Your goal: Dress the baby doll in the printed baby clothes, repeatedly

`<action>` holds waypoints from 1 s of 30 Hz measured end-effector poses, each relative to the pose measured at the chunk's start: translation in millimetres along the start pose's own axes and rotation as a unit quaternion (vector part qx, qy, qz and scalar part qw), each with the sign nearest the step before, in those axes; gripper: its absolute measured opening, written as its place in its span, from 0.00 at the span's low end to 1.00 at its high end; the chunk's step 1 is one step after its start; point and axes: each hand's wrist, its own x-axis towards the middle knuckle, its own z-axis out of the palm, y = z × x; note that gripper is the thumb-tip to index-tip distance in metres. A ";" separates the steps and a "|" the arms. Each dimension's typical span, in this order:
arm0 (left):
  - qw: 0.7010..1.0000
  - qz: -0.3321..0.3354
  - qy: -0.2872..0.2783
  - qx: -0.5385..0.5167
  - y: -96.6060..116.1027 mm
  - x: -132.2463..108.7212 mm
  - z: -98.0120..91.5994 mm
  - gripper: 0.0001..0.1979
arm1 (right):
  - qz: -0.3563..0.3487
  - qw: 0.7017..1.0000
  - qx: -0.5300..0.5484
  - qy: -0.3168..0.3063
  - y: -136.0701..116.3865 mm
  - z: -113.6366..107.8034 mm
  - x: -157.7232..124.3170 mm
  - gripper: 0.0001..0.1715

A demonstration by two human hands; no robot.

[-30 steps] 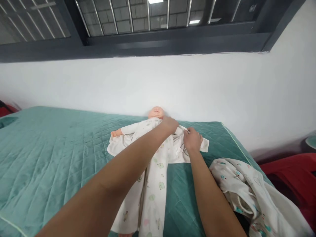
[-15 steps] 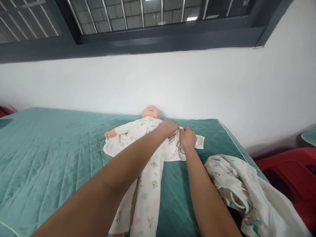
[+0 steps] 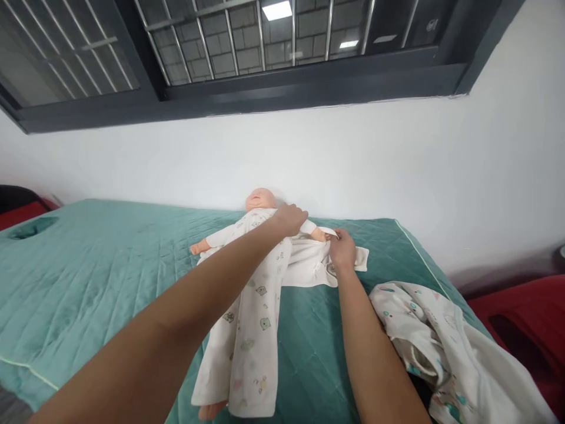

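Two hands on romper sleeve, doll inside

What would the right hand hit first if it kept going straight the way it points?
Probably the doll's outstretched arm, which the right hand seems to touch. Beyond lie the green bedcover and the white wall, though depth is unclear.

left hand curled, right hand pinching

Baby doll supine on teal bed, printed white sleepsuit partly open.
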 end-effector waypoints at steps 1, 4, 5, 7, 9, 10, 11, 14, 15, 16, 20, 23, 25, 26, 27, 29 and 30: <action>1.000 -0.003 0.001 0.002 -2.7 -2.6 -1.3 0.15 | 0.000 1.000 0.023 0.007 2.4 1.1 2.3 0.14; 1.000 -0.009 0.001 0.001 -7.0 -9.1 -4.0 0.16 | 0.000 0.994 0.104 0.025 8.3 4.6 10.1 0.11; 1.000 -0.009 0.001 0.000 -7.1 -10.6 -4.6 0.16 | -0.002 0.990 0.135 0.028 9.6 5.5 12.6 0.12; 1.000 -0.007 -0.001 -0.004 -5.8 -12.9 -5.4 0.16 | -0.009 0.979 0.200 0.031 10.9 6.5 16.6 0.14; 1.000 -0.005 -0.004 -0.010 -3.1 -14.0 -5.3 0.16 | -0.017 0.965 0.260 0.033 10.6 6.4 18.5 0.17; 1.000 -0.004 -0.006 -0.014 -1.5 -14.2 -4.6 0.16 | -0.020 0.958 0.285 0.034 10.1 5.9 18.7 0.18; 1.000 -0.003 -0.007 -0.018 0.3 -14.0 -3.6 0.16 | -0.024 0.951 0.306 0.036 9.5 5.1 18.5 0.18; 0.999 -0.005 -0.009 -0.039 6.9 -10.5 3.1 0.16 | -0.035 0.938 0.340 0.055 7.7 1.4 17.0 0.18; 0.999 -0.005 -0.011 -0.048 9.9 -8.4 6.3 0.16 | -0.039 0.936 0.343 0.069 7.0 -0.3 16.4 0.17; 0.998 -0.006 -0.013 -0.059 13.3 -6.1 9.7 0.17 | -0.043 0.935 0.342 0.088 6.0 -2.3 15.8 0.18; 0.995 -0.008 -0.005 -0.095 28.9 -0.8 18.9 0.23 | -0.080 0.935 0.310 0.149 -4.0 -9.7 8.2 0.21; 0.993 0.002 0.053 -0.107 30.2 -12.5 16.3 0.22 | -0.156 0.950 0.235 0.135 -18.2 -9.6 -6.1 0.21; 0.987 0.001 0.098 -0.127 18.4 -30.0 13.6 0.17 | -0.192 0.959 0.182 0.104 -28.1 -4.4 -18.5 0.20; 0.982 -0.010 0.118 -0.145 8.5 -40.7 13.8 0.15 | -0.199 0.962 0.167 0.082 -32.6 -0.2 -24.9 0.20; 0.976 -0.028 0.136 -0.169 -3.4 -51.8 15.5 0.15 | -0.199 0.965 0.161 0.055 -36.4 4.9 -30.9 0.20; 0.953 -0.081 0.165 -0.242 -29.2 -73.0 24.4 0.15 | -0.198 0.971 0.135 -0.006 -41.7 16.5 -41.0 0.20; 0.934 -0.113 0.177 -0.290 -41.2 -82.2 31.3 0.15 | -0.199 0.973 0.109 -0.036 -43.1 22.3 -44.6 0.20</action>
